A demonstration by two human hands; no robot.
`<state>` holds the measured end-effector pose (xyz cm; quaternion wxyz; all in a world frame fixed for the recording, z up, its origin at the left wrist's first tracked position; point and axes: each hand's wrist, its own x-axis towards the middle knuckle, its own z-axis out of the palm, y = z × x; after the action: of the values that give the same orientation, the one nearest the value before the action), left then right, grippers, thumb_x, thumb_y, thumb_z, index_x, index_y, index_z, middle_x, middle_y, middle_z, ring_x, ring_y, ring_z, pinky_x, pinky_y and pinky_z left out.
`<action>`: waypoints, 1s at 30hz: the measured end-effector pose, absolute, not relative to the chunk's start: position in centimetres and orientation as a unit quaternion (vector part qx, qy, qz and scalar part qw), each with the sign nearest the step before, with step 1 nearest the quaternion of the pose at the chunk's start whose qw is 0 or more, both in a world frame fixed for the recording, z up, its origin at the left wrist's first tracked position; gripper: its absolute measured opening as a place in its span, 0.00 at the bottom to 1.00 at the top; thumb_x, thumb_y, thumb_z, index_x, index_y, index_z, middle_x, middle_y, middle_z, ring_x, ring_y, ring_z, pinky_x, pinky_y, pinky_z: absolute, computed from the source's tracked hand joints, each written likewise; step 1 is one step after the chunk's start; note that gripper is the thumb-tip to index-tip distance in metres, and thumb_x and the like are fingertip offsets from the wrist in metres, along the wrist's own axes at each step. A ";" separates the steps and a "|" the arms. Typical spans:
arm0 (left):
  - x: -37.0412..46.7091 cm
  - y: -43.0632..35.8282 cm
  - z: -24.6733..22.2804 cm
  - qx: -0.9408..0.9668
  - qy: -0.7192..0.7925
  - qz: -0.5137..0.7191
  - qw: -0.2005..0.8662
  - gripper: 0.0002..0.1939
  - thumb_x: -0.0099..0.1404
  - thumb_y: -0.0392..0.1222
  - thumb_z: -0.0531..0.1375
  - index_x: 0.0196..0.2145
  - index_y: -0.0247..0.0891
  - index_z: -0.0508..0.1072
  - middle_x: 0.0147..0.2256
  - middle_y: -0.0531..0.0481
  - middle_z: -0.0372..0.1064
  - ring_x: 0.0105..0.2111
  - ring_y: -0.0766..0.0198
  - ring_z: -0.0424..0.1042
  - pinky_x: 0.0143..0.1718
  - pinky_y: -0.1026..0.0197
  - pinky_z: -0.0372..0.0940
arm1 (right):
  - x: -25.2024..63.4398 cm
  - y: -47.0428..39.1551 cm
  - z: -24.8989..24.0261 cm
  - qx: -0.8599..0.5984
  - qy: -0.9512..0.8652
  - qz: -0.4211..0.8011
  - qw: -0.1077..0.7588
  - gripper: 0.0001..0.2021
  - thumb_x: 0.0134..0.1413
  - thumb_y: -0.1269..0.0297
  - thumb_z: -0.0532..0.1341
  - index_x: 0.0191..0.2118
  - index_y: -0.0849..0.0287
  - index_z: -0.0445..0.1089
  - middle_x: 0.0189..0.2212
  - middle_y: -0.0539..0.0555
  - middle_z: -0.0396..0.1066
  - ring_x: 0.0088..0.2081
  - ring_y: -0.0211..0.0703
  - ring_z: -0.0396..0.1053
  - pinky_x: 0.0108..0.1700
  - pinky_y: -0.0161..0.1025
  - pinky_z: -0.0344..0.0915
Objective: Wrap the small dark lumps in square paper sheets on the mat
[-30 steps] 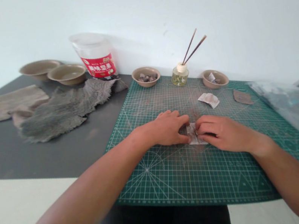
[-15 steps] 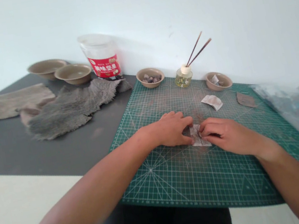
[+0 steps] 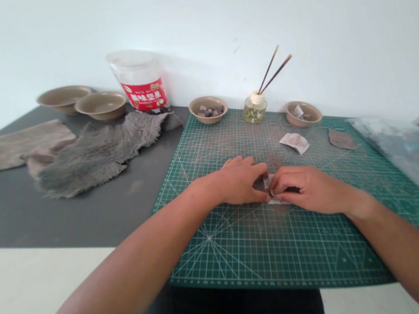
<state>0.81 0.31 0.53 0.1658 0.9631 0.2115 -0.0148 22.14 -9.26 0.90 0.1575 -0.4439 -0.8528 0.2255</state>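
Observation:
Both my hands rest on a green cutting mat point(image 3: 250, 257) and meet over a small pale paper packet point(image 3: 268, 184). My left hand point(image 3: 240, 181) pinches the packet's left side with thumb and fingers. My right hand point(image 3: 305, 189) covers its right side, fingers curled down on it. Only a narrow strip of the packet shows between the fingertips; what is inside it is hidden.
On the mat's far side stand a bowl of small stones point(image 3: 208, 109), a reed diffuser bottle point(image 3: 254, 108), another small bowl point(image 3: 303, 113), a loose folded paper point(image 3: 294, 142) and a brown scrap point(image 3: 341, 140). Grey fur pieces point(image 3: 100, 154), two bowls point(image 3: 101, 105), a plastic jar point(image 3: 139, 80) lie left; a plastic bag point(image 3: 413, 149) right.
My right hand has slid left over the packet, closing the gap to the left hand, so less of the paper shows. The view shifted slightly.

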 end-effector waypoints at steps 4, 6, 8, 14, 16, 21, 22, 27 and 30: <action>0.8 0.3 0.6 0.963 0.212 -0.018 0.166 0.22 0.62 0.60 0.60 0.47 0.44 0.67 0.44 0.46 0.64 0.44 0.51 0.66 0.49 0.50 0.61 | 22.1 -8.9 0.8 -0.436 -0.855 0.225 0.167 0.06 0.64 0.69 0.61 0.34 0.56 0.73 0.39 0.52 0.73 0.42 0.41 0.71 0.46 0.41 0.67; 0.9 0.3 0.7 0.962 0.212 -0.023 0.168 0.23 0.62 0.61 0.60 0.48 0.44 0.67 0.44 0.46 0.65 0.45 0.51 0.66 0.49 0.50 0.61 | 22.1 -8.8 0.8 -0.434 -0.857 0.224 0.166 0.05 0.63 0.70 0.61 0.34 0.56 0.72 0.39 0.52 0.73 0.42 0.41 0.71 0.46 0.40 0.66; 0.9 0.3 0.8 0.962 0.213 -0.024 0.168 0.23 0.62 0.61 0.60 0.48 0.44 0.67 0.44 0.46 0.65 0.45 0.51 0.66 0.49 0.50 0.61 | 22.0 -8.7 0.7 -0.444 -0.855 0.215 0.163 0.05 0.62 0.71 0.61 0.35 0.56 0.71 0.38 0.51 0.73 0.41 0.40 0.71 0.45 0.40 0.66; 0.9 0.3 0.6 0.962 0.214 -0.019 0.167 0.23 0.62 0.61 0.60 0.48 0.44 0.67 0.44 0.46 0.65 0.45 0.51 0.66 0.49 0.50 0.61 | 22.6 -8.8 1.2 -0.507 -0.835 0.169 0.132 0.04 0.61 0.71 0.60 0.35 0.56 0.70 0.37 0.52 0.72 0.39 0.42 0.70 0.43 0.41 0.65; 0.9 0.3 0.5 0.962 0.216 -0.019 0.166 0.24 0.62 0.62 0.60 0.49 0.45 0.67 0.44 0.46 0.65 0.45 0.51 0.66 0.49 0.50 0.61 | 22.6 -9.1 1.5 -0.484 -0.844 0.201 0.116 0.03 0.61 0.70 0.61 0.36 0.56 0.70 0.37 0.51 0.72 0.39 0.42 0.71 0.43 0.40 0.65; 0.9 0.3 0.6 0.963 0.211 -0.017 0.166 0.23 0.62 0.61 0.60 0.48 0.44 0.67 0.44 0.46 0.65 0.44 0.51 0.66 0.49 0.50 0.61 | 21.8 -9.0 1.4 -0.458 -0.857 0.200 0.124 0.04 0.63 0.70 0.58 0.38 0.55 0.70 0.40 0.52 0.72 0.43 0.42 0.70 0.47 0.41 0.65; 0.9 0.3 0.7 0.963 0.214 -0.020 0.166 0.23 0.62 0.61 0.60 0.48 0.44 0.67 0.44 0.46 0.65 0.45 0.51 0.66 0.48 0.50 0.61 | 21.8 -8.8 1.3 -0.478 -0.851 0.178 0.127 0.04 0.63 0.71 0.58 0.38 0.56 0.69 0.39 0.52 0.71 0.43 0.43 0.70 0.46 0.41 0.65; 0.9 0.1 0.9 0.961 0.222 -0.027 0.163 0.23 0.62 0.61 0.60 0.49 0.45 0.66 0.46 0.45 0.65 0.47 0.49 0.65 0.50 0.49 0.60 | 22.6 -8.8 1.3 -0.487 -0.844 0.200 0.108 0.04 0.63 0.71 0.59 0.36 0.56 0.68 0.39 0.52 0.71 0.39 0.42 0.70 0.44 0.41 0.66; 0.8 0.0 1.0 0.961 0.220 -0.025 0.165 0.23 0.63 0.60 0.59 0.50 0.45 0.66 0.46 0.45 0.65 0.48 0.49 0.65 0.50 0.49 0.60 | 22.6 -9.4 1.3 -0.469 -0.845 0.231 0.109 0.04 0.63 0.70 0.60 0.36 0.56 0.69 0.39 0.51 0.71 0.39 0.41 0.70 0.43 0.40 0.66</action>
<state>0.81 -0.04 0.99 0.1647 0.9611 0.2202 -0.0248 22.56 -9.38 1.34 0.1092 -0.4692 -0.8454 0.2308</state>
